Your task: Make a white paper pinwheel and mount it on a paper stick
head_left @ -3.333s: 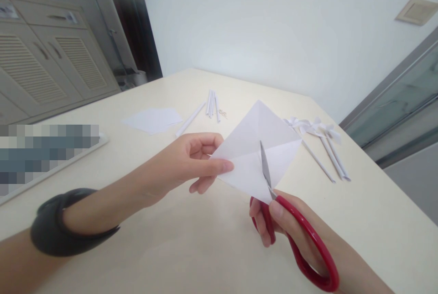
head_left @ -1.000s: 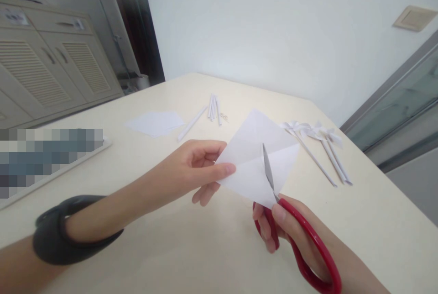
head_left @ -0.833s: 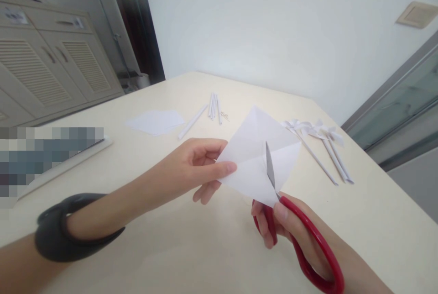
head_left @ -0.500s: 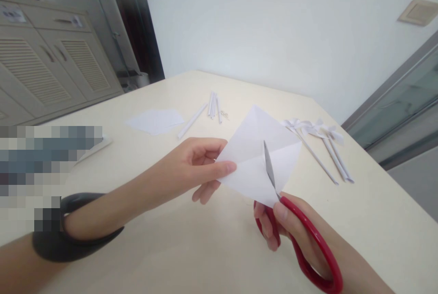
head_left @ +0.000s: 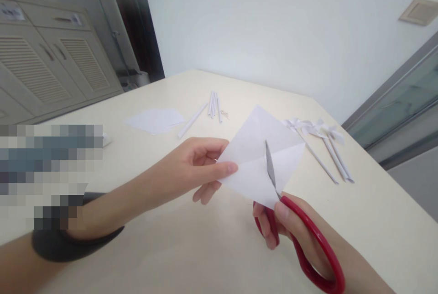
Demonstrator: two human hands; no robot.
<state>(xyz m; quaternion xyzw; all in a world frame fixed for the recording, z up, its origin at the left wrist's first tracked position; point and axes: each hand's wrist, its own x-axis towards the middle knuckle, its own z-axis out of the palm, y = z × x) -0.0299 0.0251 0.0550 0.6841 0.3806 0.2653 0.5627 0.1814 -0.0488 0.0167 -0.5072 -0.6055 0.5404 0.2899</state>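
Note:
A square sheet of white paper (head_left: 251, 143) with fold creases is held up above the table, one corner pointing away from me. My left hand (head_left: 205, 168) pinches its left corner, thumb on top and fingers beneath. In my right hand (head_left: 287, 218) is a pair of scissors with red handles (head_left: 320, 239). One blade lies over the paper and points towards its middle; the other blade is hidden underneath. The scissors straddle the corner nearest me. A dark band (head_left: 71, 244) circles my left forearm.
On the cream table (head_left: 219, 257), white paper sheets (head_left: 155, 120) lie at the left. Several rolled paper sticks (head_left: 212, 104) lie behind my left hand, with small wire-like pieces (head_left: 224, 114) beside them. Paper pinwheels (head_left: 313, 127) on sticks rest at the right. A wall (head_left: 267, 24) stands behind.
The paper has shifted slightly to the right, with the scissors moving a little along with it. Both hands keep their grip.

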